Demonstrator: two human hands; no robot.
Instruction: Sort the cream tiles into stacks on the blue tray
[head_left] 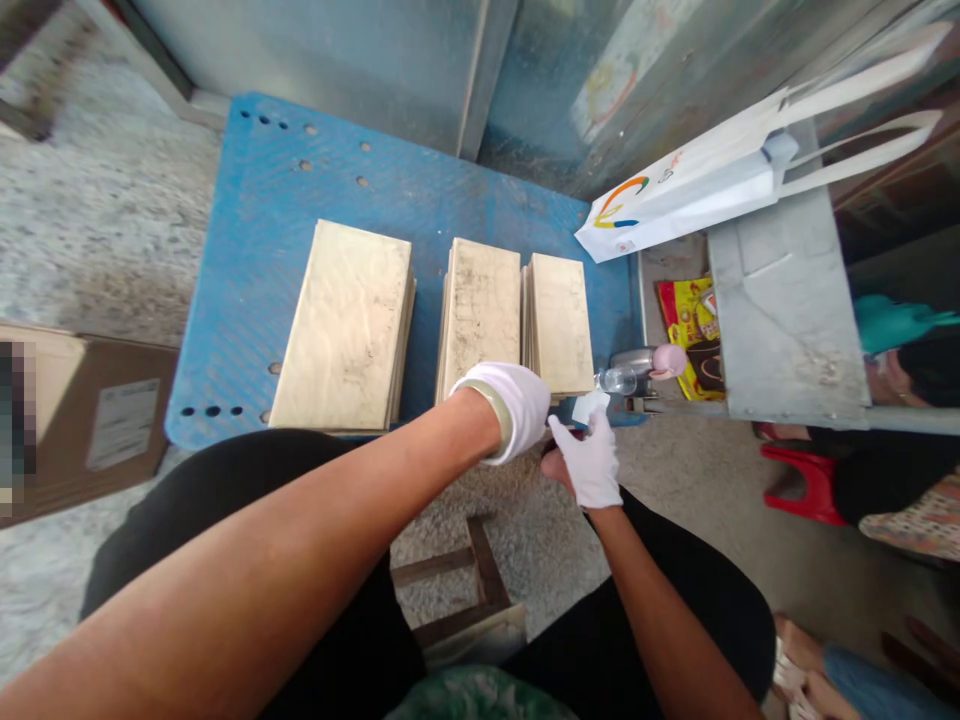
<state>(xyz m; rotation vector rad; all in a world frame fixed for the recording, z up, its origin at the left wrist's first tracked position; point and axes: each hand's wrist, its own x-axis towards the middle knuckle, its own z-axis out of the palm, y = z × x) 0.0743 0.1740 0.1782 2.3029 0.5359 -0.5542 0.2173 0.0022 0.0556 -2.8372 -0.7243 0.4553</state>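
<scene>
Three stacks of thin, cream-coloured rectangular boards stand on a blue plastic table: a wide left stack [341,325], a smudged middle stack [484,305] and a narrower right stack [561,320]. My left hand [514,405], in a white glove with a pale greenish band at the wrist, is at the front edge of the middle stack; its fingers are hidden from me. Just below the right stack, my right hand [591,465], also white-gloved, pinches a small white piece [590,406] that looks like paper or cloth.
The blue table [270,210] has holes near its corners. A clear bottle [619,381] and a pink-capped flask [667,360] lie by its right edge. Around it are a white bag [690,195], yellow packet [686,310], metal ledge [787,300], cardboard box [124,415] and red stool [802,485] beside other people.
</scene>
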